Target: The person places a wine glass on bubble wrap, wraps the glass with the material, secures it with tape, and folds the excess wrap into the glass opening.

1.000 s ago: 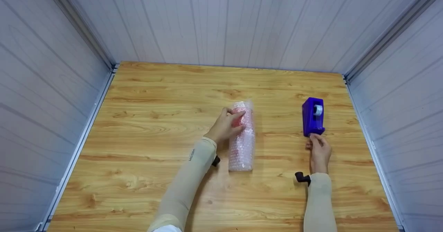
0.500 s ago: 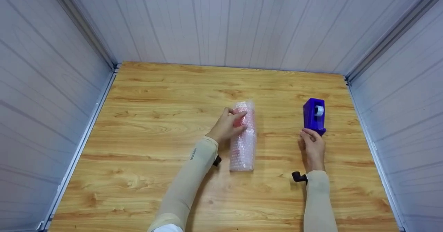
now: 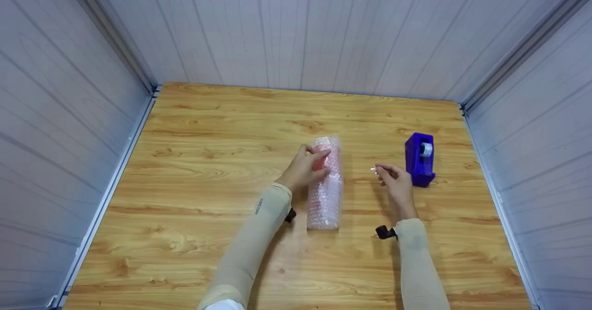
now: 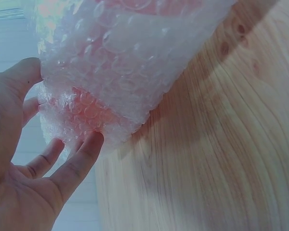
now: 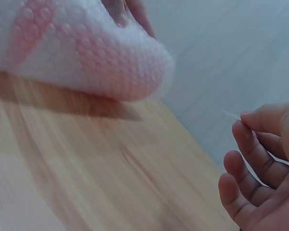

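Note:
A long roll of bubble wrap [image 3: 324,203] with something pinkish-red inside lies on the wooden table. My left hand [image 3: 303,167] rests on its upper part; in the left wrist view the spread fingertips [image 4: 89,147] touch the wrap. Between thumb and index finger my right hand [image 3: 397,185] pinches a small piece of clear tape [image 3: 373,170], which sticks out to the left. In the right wrist view the tape [image 5: 231,115] shows as a thin pale strip, apart from the roll. The right hand's other fingers are loosely bent.
A blue tape dispenser [image 3: 420,164] with a white tape roll [image 3: 426,150] stands on the table [image 3: 208,129], just right of my right hand. Pale panel walls [image 3: 286,32] enclose the table at the back and both sides.
My right hand has moved left from the front of the tape dispenser, carrying the piece of tape. The left hand has stayed on the bubble wrap roll.

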The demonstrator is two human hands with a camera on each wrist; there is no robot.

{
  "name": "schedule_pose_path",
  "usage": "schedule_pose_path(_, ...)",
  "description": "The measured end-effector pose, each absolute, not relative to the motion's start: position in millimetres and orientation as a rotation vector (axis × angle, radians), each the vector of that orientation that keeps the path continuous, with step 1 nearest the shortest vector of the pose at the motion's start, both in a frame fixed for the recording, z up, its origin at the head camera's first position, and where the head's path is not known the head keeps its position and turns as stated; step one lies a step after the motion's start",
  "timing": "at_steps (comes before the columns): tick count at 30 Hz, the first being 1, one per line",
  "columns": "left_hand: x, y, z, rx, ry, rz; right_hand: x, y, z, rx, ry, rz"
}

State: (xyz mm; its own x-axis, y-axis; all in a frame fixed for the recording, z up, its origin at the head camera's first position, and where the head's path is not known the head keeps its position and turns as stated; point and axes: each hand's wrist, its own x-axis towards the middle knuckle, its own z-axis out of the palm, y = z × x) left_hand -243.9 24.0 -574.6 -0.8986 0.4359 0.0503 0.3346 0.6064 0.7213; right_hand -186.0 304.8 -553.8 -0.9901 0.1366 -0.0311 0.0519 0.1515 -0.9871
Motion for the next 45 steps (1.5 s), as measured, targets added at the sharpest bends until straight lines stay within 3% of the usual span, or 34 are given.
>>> schedule_pose_path(8,-243.8,24.2,-576.1,0.647,2.711,1.145,-197.7,273.2,-539.2,-0.040,-2.402,1.987)
schedule_pose_path(16,-244.5,24.6,-576.0,0.643,2.713,1.143,-224.0,254.7,-562.2,0.106,-2.401,2.007)
schedule_pose_path(31,-244.4,25.7,-574.4,0.675,2.739,1.112,-236.0,221.5,-557.9,0.380,-2.516,1.928)
schedule_pose_path(45,-246.0,26.4,-576.1,0.747,2.776,1.107,-240.1,213.4,-554.5,0.292,-2.708,1.770)
